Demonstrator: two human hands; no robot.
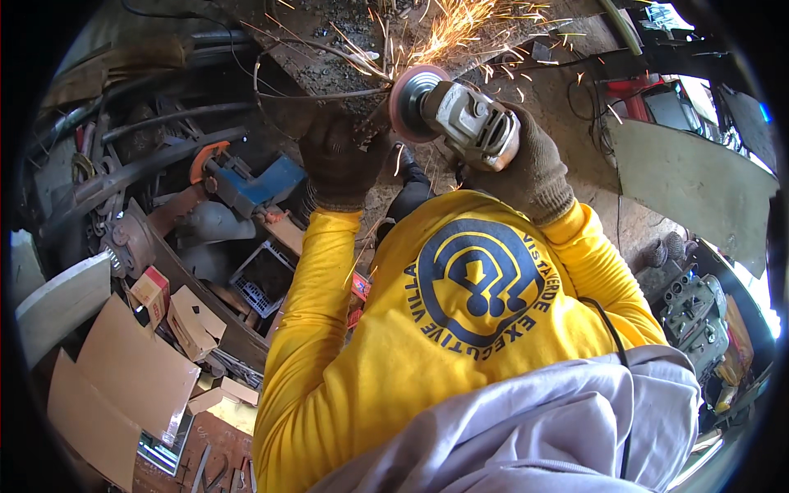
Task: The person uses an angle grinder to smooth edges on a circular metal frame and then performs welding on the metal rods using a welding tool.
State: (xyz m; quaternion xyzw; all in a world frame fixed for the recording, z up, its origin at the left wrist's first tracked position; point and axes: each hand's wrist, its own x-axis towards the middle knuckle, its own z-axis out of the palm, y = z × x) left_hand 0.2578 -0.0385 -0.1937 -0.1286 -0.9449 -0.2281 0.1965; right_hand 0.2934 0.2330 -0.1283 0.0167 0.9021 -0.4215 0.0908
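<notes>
My right hand [530, 168], in a brown knitted glove, is wrapped round the body of a grey angle grinder [477, 123]. Its round disc [408, 103] faces left, and a fan of orange sparks [460, 33] sprays away from it toward the far side. Close to the disc's left edge, my left hand [341, 156], in a dark brown glove, is closed on something dark that I cannot make out. A thin curved rod or cable [329, 96] passes just beyond its fingers toward the disc. The spot where the disc meets the work is hidden.
Left are a blue metal tool with an orange end [267, 185], a white plastic crate [259, 275] and cardboard boxes [136, 370]. A pale curved sheet [694, 185] and a grey metal machine part [694, 316] lie right. Dark grit [329, 70] covers the far ground.
</notes>
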